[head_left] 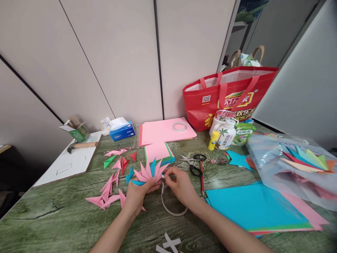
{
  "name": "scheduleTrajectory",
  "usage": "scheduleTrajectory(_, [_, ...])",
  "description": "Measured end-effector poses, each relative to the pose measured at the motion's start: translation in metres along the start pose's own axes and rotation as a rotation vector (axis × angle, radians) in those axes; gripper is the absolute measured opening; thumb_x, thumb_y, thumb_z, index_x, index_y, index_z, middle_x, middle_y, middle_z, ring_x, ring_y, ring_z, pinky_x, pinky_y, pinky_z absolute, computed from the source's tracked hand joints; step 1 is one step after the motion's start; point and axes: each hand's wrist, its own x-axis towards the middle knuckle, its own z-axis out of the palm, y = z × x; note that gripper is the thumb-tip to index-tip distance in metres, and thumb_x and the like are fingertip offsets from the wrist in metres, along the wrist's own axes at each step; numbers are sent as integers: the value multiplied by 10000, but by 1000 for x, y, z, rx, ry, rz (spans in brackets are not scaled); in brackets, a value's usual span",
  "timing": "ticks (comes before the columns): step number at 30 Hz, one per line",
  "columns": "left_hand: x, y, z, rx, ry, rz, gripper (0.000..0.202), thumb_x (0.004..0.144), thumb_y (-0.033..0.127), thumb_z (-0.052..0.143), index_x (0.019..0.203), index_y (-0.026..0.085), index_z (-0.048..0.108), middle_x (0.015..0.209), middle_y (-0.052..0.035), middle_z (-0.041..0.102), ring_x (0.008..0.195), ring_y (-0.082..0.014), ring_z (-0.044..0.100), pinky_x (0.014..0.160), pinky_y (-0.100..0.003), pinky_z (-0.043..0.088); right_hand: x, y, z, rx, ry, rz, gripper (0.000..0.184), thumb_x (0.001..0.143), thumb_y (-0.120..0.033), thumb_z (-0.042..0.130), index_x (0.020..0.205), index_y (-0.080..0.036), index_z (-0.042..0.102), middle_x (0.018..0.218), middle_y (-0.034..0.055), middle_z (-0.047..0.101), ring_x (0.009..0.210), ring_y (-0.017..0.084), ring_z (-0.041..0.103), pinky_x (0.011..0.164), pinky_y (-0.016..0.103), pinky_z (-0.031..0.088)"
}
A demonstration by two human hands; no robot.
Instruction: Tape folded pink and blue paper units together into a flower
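My left hand (142, 193) is closed around the base of a fan of folded paper points (144, 174), pink with some blue. At the fan's right end, my right hand (180, 182) pinches with thumb and forefinger. A small white bit shows by those fingertips; what they grip is mostly hidden. Just below, a thin pale ring (173, 213), like a nearly used-up tape roll, rests on the table. Loose pink folded pieces (102, 200) lie left of my left hand, with red pieces (124, 165) and a green one (109, 161) farther back.
Scissors (196, 160) lie on a red pencil (202, 179). Blue sheets (252, 207) and a plastic bag (265, 165) are right; white strips (171, 242) in front. Behind stand a tissue box (122, 131), pink sheets (158, 131), a glue stick (213, 140) and a red bag (195, 109). A hammer (84, 145) is left.
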Motion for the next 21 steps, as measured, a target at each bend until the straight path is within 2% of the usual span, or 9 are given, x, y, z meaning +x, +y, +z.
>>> scheduleTrajectory(5, [0,5,1,-32,-1,-32,357,553,216,775,876,90,688,834,-123,727,707,-253,688,692,-370,573,0,-4,-3,120,18,36,65,739,-195,513,700,-171,558,675,23,632,614,149,588,590,255,475])
scheduleTrajectory(9, [-2,6,3,-55,-6,0,377,558,216,771,909,116,678,895,-113,721,762,-262,682,686,-388,574,-2,-8,-1,112,19,6,86,675,-222,616,726,-170,571,688,11,629,633,148,588,610,252,477])
scheduleTrajectory(13, [-1,5,1,-45,-6,-19,379,550,221,775,897,104,678,861,-124,724,749,-272,684,700,-399,567,-2,-4,1,74,28,6,54,708,-187,540,671,-169,576,670,21,613,626,149,573,566,240,470])
scheduleTrajectory(17, [0,5,-2,-53,0,-40,439,548,214,774,958,102,665,888,-133,720,806,-289,675,733,-407,556,0,1,2,168,29,91,98,710,-212,506,626,-174,539,609,10,583,574,146,553,516,239,471])
scheduleTrajectory(21, [-1,7,-1,-70,-6,2,415,562,196,763,955,107,666,934,-121,713,895,-296,651,799,-418,533,1,2,3,271,-23,196,80,675,-218,503,608,-176,516,578,-5,545,489,127,523,433,226,456])
